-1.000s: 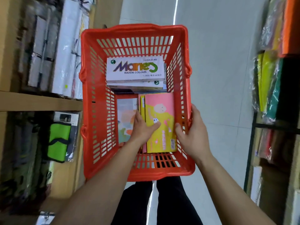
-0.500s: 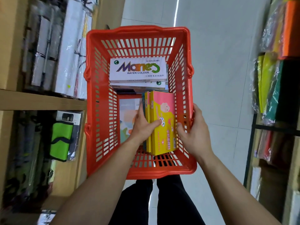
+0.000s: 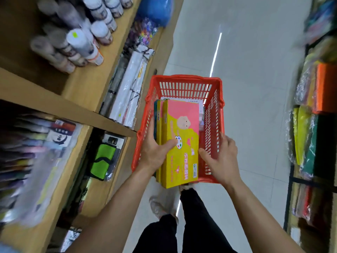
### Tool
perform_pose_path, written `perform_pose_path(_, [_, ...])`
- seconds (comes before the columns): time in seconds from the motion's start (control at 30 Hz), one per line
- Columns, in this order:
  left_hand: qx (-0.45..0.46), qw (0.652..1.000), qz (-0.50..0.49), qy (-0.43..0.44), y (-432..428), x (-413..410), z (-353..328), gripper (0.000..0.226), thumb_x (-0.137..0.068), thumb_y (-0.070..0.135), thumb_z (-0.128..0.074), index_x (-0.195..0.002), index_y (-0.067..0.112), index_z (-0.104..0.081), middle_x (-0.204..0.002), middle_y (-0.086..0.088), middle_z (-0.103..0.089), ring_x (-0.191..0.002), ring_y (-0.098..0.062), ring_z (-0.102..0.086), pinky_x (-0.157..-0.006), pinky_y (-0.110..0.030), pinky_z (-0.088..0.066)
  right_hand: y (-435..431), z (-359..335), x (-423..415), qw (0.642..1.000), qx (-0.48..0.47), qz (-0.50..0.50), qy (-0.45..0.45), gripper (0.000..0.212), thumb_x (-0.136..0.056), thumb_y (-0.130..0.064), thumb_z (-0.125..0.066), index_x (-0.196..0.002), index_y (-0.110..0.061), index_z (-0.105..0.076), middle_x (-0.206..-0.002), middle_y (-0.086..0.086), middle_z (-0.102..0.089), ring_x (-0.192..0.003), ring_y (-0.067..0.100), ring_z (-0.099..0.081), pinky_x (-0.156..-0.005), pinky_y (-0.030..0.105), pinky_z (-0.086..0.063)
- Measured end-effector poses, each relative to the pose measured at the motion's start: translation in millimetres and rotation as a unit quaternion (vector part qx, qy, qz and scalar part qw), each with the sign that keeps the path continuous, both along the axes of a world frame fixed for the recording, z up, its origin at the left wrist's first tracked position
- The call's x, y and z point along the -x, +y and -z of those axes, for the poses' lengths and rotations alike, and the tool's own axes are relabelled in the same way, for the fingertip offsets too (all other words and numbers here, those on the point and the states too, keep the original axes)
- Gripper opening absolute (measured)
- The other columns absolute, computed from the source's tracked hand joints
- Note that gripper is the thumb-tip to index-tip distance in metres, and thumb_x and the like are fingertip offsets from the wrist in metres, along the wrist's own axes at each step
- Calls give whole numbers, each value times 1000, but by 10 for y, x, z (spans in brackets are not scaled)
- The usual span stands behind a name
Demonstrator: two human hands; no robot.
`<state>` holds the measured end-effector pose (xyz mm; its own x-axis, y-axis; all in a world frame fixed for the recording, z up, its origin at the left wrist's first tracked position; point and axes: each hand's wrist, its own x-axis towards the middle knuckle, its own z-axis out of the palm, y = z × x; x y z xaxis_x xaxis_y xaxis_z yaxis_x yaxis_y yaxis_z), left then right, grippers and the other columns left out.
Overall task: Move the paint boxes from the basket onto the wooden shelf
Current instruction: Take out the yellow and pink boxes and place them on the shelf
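My left hand (image 3: 156,151) grips a small stack of paint boxes (image 3: 180,143), pink and yellow on the front one, held up above the red basket (image 3: 184,84). The stack is raised clear of the basket's near rim and tilts toward me. My right hand (image 3: 221,157) hovers with fingers spread just right of the stack, over the basket's right wall, holding nothing. A white box stays in the basket behind the stack, mostly hidden. The wooden shelf (image 3: 76,112) runs along the left.
The shelf's upper level holds several paint bottles (image 3: 80,41) and wrapped white rolls (image 3: 127,94). Below it hang packets and a green pouch (image 3: 103,161). Stacked coloured paper (image 3: 313,125) fills racks at the right. Tiled aisle floor lies ahead. My legs are below.
The left hand has lifted the stack of paint boxes up out of the basket. The right hand has come off the stack and opened. The view has swung up and left toward the shelf.
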<state>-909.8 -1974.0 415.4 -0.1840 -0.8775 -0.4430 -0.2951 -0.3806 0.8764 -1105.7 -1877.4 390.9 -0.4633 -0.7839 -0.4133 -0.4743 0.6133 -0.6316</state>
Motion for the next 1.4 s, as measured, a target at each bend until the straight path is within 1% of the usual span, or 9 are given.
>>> perform_pose_path(0.07, [-8, 999, -25, 20, -55, -144, -234, 99, -67, 39, -77, -153, 46, -28, -137, 18, -60, -118, -9, -65, -95, -40, -57, -87, -141, -107, 1000, 1, -19, -22, 102, -76, -75, -45, -159, -18, -31, -155, 13, -42, -143, 30, -35, -118, 45, -29])
perform_pose_path(0.17, [-15, 999, -41, 30, -95, -345, -366, 91, -72, 27, -73, -153, 38, -32, -114, 38, -66, -103, 0, -70, -89, -39, -61, -193, -219, -185, 987, -71, -143, 18, 101, -72, -87, -23, -160, -36, -30, -158, -2, -48, -147, 25, -41, -119, 53, -19])
perform_pose_path(0.27, [-45, 997, -55, 17, -51, -492, -279, 88, -73, 31, -75, -151, 42, -37, -123, 13, -71, -104, -16, -73, -85, -42, -61, -31, -73, -222, 968, -144, -197, 62, 102, -69, -92, -14, -155, -42, -36, -156, -9, -52, -145, 19, -45, -119, 55, -12])
perform_pose_path(0.37, [-76, 994, -80, 12, 88, -606, -92, 77, -89, 13, -71, -151, 44, -37, -123, 1, -71, -99, -18, -73, -72, -29, -60, 301, 154, -210, 967, -155, -189, 72, 90, -76, -88, -17, -142, -39, -55, -144, -10, -62, -137, 15, -52, -118, 49, -13])
perform_pose_path(0.5, [-103, 989, -101, 3, 278, -723, 169, 62, -88, 13, -72, -125, 59, -53, -116, 5, -74, -103, -24, -73, -79, -41, -60, 572, 501, -213, 954, -190, -215, 89, 72, -84, -78, -20, -101, -34, -75, -111, -13, -72, -114, 15, -62, -100, 42, -38])
perform_pose_path(0.73, [-114, 988, -107, -1, 428, -843, 413, 65, -76, 28, -68, -139, 30, -54, -122, -2, -73, -106, -27, -72, -87, -44, -59, 865, 684, -337, 945, -156, -238, 159, 34, -90, -49, -55, -64, -26, -56, -70, -12, -56, -90, 21, -66, -82, 39, -43])
perform_pose_path(0.93, [-100, 992, -78, -1, 500, -959, 491, 56, -75, 29, -70, -130, 27, -61, -118, -1, -74, -99, -21, -73, -77, -33, -56, 1016, 753, -416, 949, -149, -223, 167, 37, -87, -52, -58, -64, -23, -56, -68, -9, -54, -86, 22, -67, -84, 37, -38])
perform_pose_path(1.13, [-73, 996, -46, -12, 785, -1060, 497, 53, -75, 31, -69, -128, 32, -61, -118, 1, -74, -102, -20, -72, -86, -37, -57, 1356, 731, -567, 954, -150, -199, 170, 36, -88, -54, -57, -73, -22, -66, -84, -1, -73, -93, 23, -67, -88, 38, -38])
perform_pose_path(1.4, [-86, 996, -16, -5, 1303, -1253, 498, 65, -77, 30, -67, -140, 21, -53, -124, -7, -71, -103, -20, -71, -72, -20, -58, 1878, 678, -748, 951, -171, -206, 155, 32, -89, -52, -56, -71, -25, -57, -85, -1, -71, -94, 22, -66, -90, 39, -40])
